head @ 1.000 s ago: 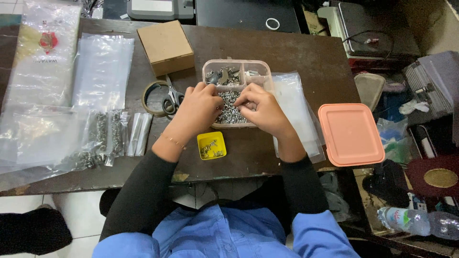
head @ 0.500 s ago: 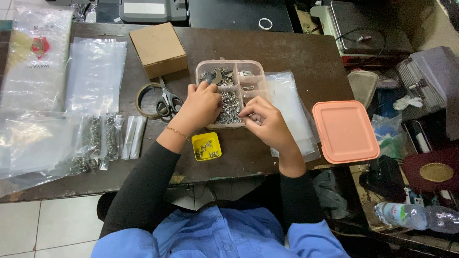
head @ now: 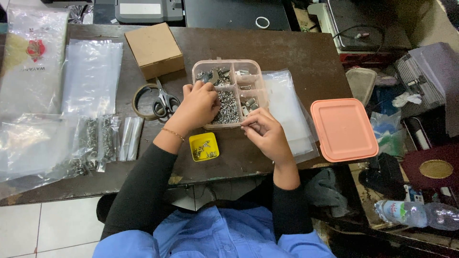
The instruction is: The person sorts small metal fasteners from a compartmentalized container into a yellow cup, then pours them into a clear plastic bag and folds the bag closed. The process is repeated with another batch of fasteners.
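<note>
A pink compartment box (head: 248, 67) full of small metal screws and fittings sits on the dark wooden table (head: 296, 52). My left hand (head: 198, 106) rests over the box's left side, fingers curled into the screw pile. My right hand (head: 265, 134) hovers at the box's near right corner, fingertips pinched on a small metal part. A small yellow tray (head: 204, 146) with a few screws lies just below my left hand.
The box's orange lid (head: 343, 129) lies right, on the table edge. Clear plastic bags (head: 287, 107) lie under my right hand; more bags (head: 88, 76), some filled with screws (head: 95, 141), lie left. Scissors (head: 165, 101), a tape ring (head: 138, 98) and a cardboard box (head: 154, 49) sit behind.
My right hand has drawn back from the screw compartment toward the box's near right corner. My left hand has stayed over the box's left side.
</note>
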